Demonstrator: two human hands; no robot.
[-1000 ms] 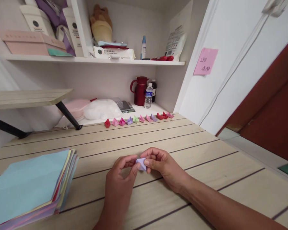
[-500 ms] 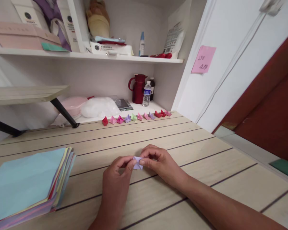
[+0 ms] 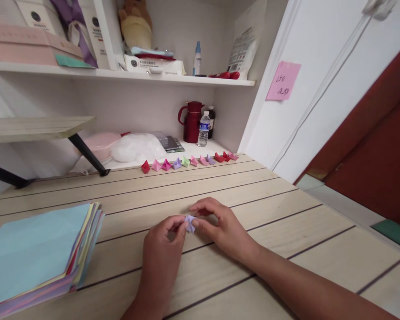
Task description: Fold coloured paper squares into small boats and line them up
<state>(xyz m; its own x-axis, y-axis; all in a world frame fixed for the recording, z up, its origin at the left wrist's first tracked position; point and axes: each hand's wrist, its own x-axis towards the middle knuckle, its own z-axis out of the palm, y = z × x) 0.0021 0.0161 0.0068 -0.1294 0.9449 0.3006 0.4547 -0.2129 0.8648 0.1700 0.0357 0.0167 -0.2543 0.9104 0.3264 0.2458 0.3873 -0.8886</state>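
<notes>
A small folded piece of lilac paper (image 3: 190, 224) is held just above the wooden table. My left hand (image 3: 163, 238) pinches its left edge between thumb and forefinger. At the paper's right side, the thumb of my right hand (image 3: 225, 229) touches it, while the right forefinger is lifted away from the thumb. Creases and a pointed lower edge show on the paper. Beyond my hands, a row of small folded paper boats (image 3: 177, 164) in red, pink, lilac and green stands along the table's back edge.
A stack of coloured paper sheets (image 3: 33, 249) lies at the left. Behind it, a low wooden stand (image 3: 40, 128) has black legs. On the back shelf are a dark red jug (image 3: 191, 122), a water bottle (image 3: 203, 129) and a white plastic bag (image 3: 138, 149).
The lilac paper has become narrower, with its right part folded in. My right fingers have spread from the thumb, loosening their pinch. The left hand keeps its hold.
</notes>
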